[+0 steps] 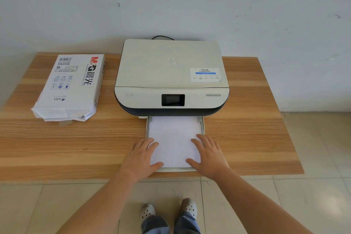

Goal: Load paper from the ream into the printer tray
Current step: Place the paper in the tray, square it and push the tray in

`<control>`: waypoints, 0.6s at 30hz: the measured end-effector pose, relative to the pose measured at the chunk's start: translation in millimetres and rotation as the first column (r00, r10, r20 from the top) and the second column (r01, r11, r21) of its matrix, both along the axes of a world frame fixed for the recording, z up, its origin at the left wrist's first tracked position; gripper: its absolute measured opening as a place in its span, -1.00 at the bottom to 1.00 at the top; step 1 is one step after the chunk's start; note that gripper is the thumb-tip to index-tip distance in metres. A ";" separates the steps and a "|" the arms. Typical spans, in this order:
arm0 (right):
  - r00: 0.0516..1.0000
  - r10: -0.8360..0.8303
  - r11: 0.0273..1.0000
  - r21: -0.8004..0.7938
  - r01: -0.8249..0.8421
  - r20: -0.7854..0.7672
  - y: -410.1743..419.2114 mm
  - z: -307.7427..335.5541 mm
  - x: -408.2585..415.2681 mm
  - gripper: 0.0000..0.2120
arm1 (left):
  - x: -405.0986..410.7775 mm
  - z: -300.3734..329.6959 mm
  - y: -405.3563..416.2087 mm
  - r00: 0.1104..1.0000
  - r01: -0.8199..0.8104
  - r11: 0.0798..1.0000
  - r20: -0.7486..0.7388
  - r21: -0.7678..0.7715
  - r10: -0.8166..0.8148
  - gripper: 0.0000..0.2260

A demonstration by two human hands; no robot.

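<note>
A white printer [171,74] stands at the middle of the wooden table, its paper tray [202,123] pulled out toward me. A stack of white paper [174,138] lies flat in the tray. My left hand [142,155] rests flat on the paper's near left corner, fingers spread. My right hand [209,155] lies flat on the near right corner, also with fingers apart. Neither hand grips anything. The opened ream [70,87], in a white printed wrapper, lies at the table's left, its torn end facing me.
The wooden table [256,119] stands against a pale wall, its front edge just under my wrists. A black cable [162,37] runs behind the printer. Below are a tiled floor [303,195] and my feet in white clogs [187,208].
</note>
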State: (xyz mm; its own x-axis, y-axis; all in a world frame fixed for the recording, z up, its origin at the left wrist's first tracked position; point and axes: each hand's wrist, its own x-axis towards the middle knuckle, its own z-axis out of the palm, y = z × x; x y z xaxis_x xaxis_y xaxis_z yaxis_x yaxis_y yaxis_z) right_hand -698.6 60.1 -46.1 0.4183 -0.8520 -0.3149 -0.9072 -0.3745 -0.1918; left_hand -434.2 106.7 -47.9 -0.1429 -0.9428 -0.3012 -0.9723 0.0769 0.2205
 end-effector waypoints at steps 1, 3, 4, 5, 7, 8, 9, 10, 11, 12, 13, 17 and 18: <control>1.000 0.008 1.000 0.014 -0.008 0.001 3.1 -0.8 0.1 -0.28 | -1.1 -2.0 4.3 1.000 0.010 1.000 0.000 0.007 -0.010 -0.34; 0.999 0.035 0.999 0.031 -0.035 0.000 8.6 -2.5 0.6 -0.25 | -2.5 -5.1 10.8 0.999 0.035 0.999 0.009 0.014 -0.035 -0.30; 0.999 0.053 0.998 0.035 -0.053 -0.003 11.4 -3.2 1.2 -0.23 | -2.5 -6.2 13.6 0.999 0.044 0.999 0.019 0.020 -0.044 -0.29; 0.997 0.072 0.997 0.037 -0.072 -0.009 14.1 -4.2 1.7 -0.22 | -2.2 -7.3 16.0 0.998 0.047 0.999 0.029 0.027 -0.048 -0.29; 0.995 0.100 0.994 0.043 -0.099 -0.030 18.4 -6.7 3.2 -0.21 | -1.4 -8.7 20.1 0.998 0.047 0.998 0.039 0.035 -0.048 -0.27; 0.994 0.105 0.994 0.045 -0.104 -0.039 19.9 -7.5 3.7 -0.21 | -2.0 -8.9 21.3 0.998 0.050 0.998 0.040 0.036 -0.051 -0.27; 0.993 0.109 0.993 0.048 -0.107 -0.047 21.0 -9.3 5.1 -0.21 | -2.1 -9.5 22.5 0.998 0.053 0.998 0.037 0.038 -0.055 -0.26; 0.992 0.110 0.993 0.048 -0.107 -0.056 21.7 -10.5 6.1 -0.21 | -2.7 -9.8 23.1 0.998 0.057 0.998 0.036 0.038 -0.058 -0.26; 0.992 0.108 0.993 0.044 -0.105 -0.068 22.2 -11.8 6.0 -0.22 | -4.1 -10.1 23.3 0.997 0.060 0.998 0.039 0.036 -0.062 -0.26; 0.991 0.107 0.994 0.040 -0.104 -0.081 22.4 -12.7 6.2 -0.22 | -5.3 -10.6 23.6 0.997 0.061 0.998 0.048 0.033 -0.062 -0.26; 0.990 0.104 0.994 0.039 -0.100 -0.092 22.3 -13.6 6.3 -0.22 | -6.0 -11.0 23.6 0.996 0.059 0.998 0.059 0.028 -0.061 -0.26; 0.992 0.090 0.996 0.034 -0.087 -0.090 19.9 -15.5 3.9 -0.22 | -5.9 -11.9 21.3 0.994 0.074 0.997 0.081 0.005 -0.074 -0.25; 0.993 0.086 0.996 0.028 -0.084 -0.086 19.2 -15.0 3.1 -0.22 | -5.2 -12.2 20.6 0.993 0.084 0.996 0.084 -0.002 -0.083 -0.25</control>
State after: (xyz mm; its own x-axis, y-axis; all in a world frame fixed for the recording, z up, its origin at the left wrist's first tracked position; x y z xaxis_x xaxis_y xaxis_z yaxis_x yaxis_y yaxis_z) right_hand -695.5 79.3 -61.2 0.4588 -0.8063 -0.3732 -0.8859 -0.4472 -0.1231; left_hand -439.4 127.3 -60.1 -0.1956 -0.9302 -0.3106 -0.9775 0.1596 0.1376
